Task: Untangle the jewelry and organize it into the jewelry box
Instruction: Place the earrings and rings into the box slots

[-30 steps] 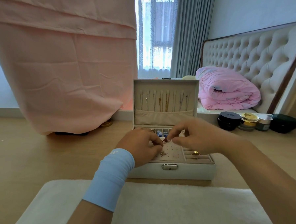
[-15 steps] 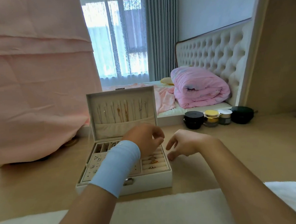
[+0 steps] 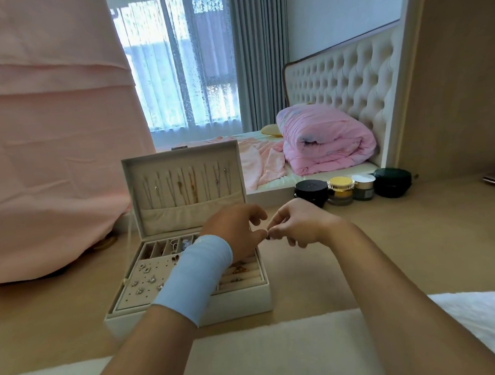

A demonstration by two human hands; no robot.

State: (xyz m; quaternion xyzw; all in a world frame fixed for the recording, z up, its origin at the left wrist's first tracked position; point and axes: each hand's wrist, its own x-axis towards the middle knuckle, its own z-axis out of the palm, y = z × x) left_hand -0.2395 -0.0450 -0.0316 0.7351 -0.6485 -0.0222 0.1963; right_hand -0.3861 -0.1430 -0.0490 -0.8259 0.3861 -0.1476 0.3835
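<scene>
Dark tiny jewelry piece [image 3: 268, 237] pinched by fingers [image 3: 278, 230] of left hand [image 3: 235, 231] and right hand [image 3: 303, 227].

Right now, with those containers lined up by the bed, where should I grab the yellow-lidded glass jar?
Come from above and set your grip around the round lid of the yellow-lidded glass jar. It stands upright, and the black round compact and the white-lidded jar crowd its two sides, leaving little finger room there.
</scene>
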